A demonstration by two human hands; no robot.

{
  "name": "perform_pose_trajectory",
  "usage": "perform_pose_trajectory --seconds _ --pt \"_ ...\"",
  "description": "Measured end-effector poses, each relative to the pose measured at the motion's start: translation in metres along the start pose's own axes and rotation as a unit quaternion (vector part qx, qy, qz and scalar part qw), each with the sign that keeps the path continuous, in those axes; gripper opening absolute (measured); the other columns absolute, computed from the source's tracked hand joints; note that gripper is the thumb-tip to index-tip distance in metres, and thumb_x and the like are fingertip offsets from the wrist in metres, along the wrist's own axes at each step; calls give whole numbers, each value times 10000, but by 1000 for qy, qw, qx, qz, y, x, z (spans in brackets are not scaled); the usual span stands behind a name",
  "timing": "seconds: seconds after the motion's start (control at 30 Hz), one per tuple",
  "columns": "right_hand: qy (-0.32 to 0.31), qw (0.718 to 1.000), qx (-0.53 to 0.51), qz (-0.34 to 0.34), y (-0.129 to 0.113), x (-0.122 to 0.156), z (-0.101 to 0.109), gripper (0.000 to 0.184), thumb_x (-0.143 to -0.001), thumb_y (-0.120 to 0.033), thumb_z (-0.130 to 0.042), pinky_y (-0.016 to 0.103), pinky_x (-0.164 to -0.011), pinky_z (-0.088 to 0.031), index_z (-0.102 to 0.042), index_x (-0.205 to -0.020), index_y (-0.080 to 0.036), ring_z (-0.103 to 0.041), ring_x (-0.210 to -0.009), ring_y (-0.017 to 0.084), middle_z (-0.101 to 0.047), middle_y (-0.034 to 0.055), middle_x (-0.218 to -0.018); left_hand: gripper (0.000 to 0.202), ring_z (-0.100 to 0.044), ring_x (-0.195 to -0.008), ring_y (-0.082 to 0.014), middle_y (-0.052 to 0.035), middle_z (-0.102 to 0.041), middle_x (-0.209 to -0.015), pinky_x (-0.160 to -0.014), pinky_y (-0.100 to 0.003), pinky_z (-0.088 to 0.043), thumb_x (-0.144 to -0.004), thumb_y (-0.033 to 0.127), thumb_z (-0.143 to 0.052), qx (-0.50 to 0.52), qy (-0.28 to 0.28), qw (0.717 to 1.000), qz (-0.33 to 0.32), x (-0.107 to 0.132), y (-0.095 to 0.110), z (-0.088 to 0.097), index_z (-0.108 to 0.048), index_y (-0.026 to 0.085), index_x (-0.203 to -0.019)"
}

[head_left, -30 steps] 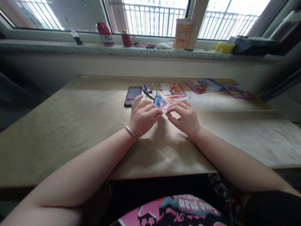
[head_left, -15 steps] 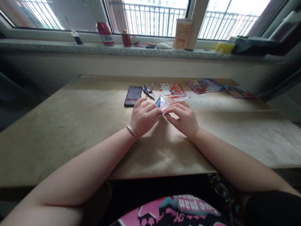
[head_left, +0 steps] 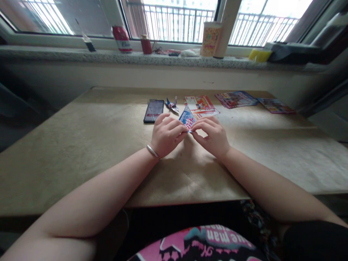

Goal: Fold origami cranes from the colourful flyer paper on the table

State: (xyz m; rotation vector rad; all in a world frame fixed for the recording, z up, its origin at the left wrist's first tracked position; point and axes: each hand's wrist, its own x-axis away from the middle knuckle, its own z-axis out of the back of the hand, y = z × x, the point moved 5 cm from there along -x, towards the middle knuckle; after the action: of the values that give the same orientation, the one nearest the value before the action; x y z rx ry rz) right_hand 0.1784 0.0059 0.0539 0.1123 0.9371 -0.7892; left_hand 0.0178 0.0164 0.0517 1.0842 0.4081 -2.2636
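A folded piece of printed paper (head_left: 187,117), blue with red and white lettering, comes to a point at its far end. My left hand (head_left: 167,133) pinches its near left edge. Opposite, my right hand (head_left: 211,136) grips the near right edge between thumb and fingers, and the fingertips of both hands almost meet. The paper's lower part is hidden by my fingers. Just beyond my left hand lies a phone (head_left: 154,111) with its screen lit. Beside the phone is a small folded paper figure (head_left: 172,105), like an origami crane.
Printed sheets (head_left: 201,103) lie just past my right hand. Farther right are a stack of colourful leaflets (head_left: 236,99) and another pile (head_left: 276,105). The windowsill (head_left: 168,61) behind the table holds a red can (head_left: 122,39), a red bottle (head_left: 146,45) and a patterned cup (head_left: 211,39).
The paper's upper flap has shifted, so a larger blue face with red lettering shows where a white and blue point was. Both hands have barely moved.
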Motion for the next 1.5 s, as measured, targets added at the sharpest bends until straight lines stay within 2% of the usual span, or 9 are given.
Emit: perform_pose_trajectory --seconds 0.27,0.57,1.03,1.17,1.37,1.5 --pt "2 1000 22 -4 7 2 0 94 -865 -293 -639 367 -845 -492 -700 -798 -266 -602 -899 205 -706 17 -833 117 -605 -787 -146 43 -706 -816 -1010 -399 -374 -891 275 -588 3 5 1000 -5 1 0 0 -677 282 -815" --pt "-7 999 44 -2 10 1 0 104 -876 -307 -635 375 -855 -478 -696 -805 -262 -602 -898 205 -722 15 -895 123 -605 -802 -147 40 -708 -818 -1018 -397 -370 -893 289 -591 1 -10 1000 -1 1 -2 -2 -688 290 -818" --pt "-7 997 81 2 15 2 -2 99 -871 -270 -627 368 -833 -486 -707 -814 -255 -593 -892 211 -713 15 -889 143 -614 -789 -142 51 -721 -815 -993 -394 -392 -897 275 -583 -18 -3 1000 -13 -1 0 -1 -683 285 -796" --pt "-5 997 82 2 15 2 -1 112 -872 -295 -637 360 -822 -485 -708 -802 -244 -595 -887 210 -715 21 -883 146 -612 -792 -147 42 -718 -811 -995 -399 -388 -896 280 -581 -15 -13 1000 -4 -1 -1 -1 -684 282 -793" --pt "-11 998 64 -1 18 2 -2 130 -889 -306 -622 359 -836 -481 -713 -817 -248 -603 -893 204 -720 23 -900 137 -606 -787 -144 38 -711 -809 -988 -383 -386 -898 281 -586 -11 6 1000 -16 0 -1 0 -682 269 -800" --pt "-3 999 35 -36 28 4 -2 90 -883 -279 -625 371 -864 -480 -706 -859 -247 -618 -920 206 -717 27 -926 143 -603 -780 -143 18 -701 -826 -966 -367 -403 -909 297 -578 1 23 1000 8 1 -6 -1 -664 239 -809"
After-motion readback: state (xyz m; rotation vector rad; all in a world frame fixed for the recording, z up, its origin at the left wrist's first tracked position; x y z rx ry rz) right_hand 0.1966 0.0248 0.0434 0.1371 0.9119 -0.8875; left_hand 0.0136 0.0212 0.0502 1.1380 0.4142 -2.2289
